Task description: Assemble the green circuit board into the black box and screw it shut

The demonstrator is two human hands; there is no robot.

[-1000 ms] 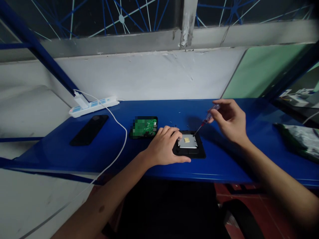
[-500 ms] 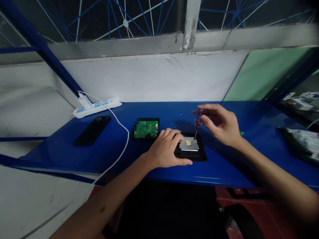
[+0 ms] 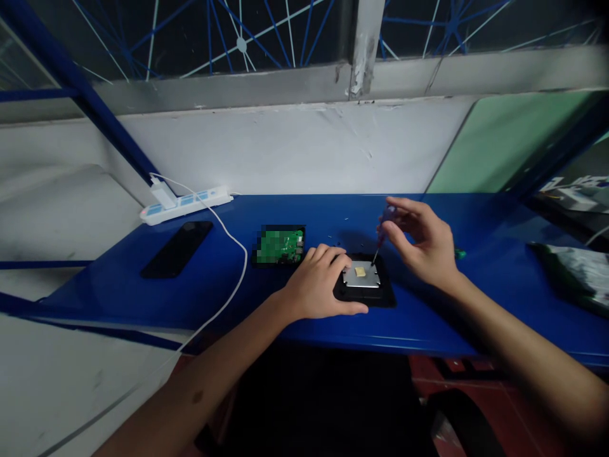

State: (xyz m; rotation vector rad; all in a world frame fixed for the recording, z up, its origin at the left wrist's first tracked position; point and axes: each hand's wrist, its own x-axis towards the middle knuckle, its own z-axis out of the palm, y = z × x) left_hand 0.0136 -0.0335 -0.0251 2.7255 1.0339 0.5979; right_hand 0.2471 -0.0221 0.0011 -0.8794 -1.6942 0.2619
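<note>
A black plastic cover (image 3: 388, 294) lies on the bench, carrying a silver metal plate (image 3: 353, 279) with a small yellowish pad (image 3: 360, 271) on it. My left hand (image 3: 320, 285) grips the cover's left side, its fingers over the far left corner and its thumb along the near edge. In my right hand (image 3: 423, 244) is a screwdriver (image 3: 387, 219) with a purplish translucent handle, held between thumb and fingers. Its shaft leans, with the tip at the plate's far right corner. Whether a screw sits under the tip is too small to tell.
A green circuit board (image 3: 285, 244) in a black case lies left of the cover. Farther left are a black phone (image 3: 177, 249), a white cable (image 3: 233, 238) and a power strip (image 3: 190, 204). Tiny dark bits lie behind the cover. A silvery bag (image 3: 578, 270) rests at right.
The screwdriver's handle has tipped to the right, and my right hand has shifted slightly with it. The tip stays at the same corner. My left hand and the cover have not visibly moved.
</note>
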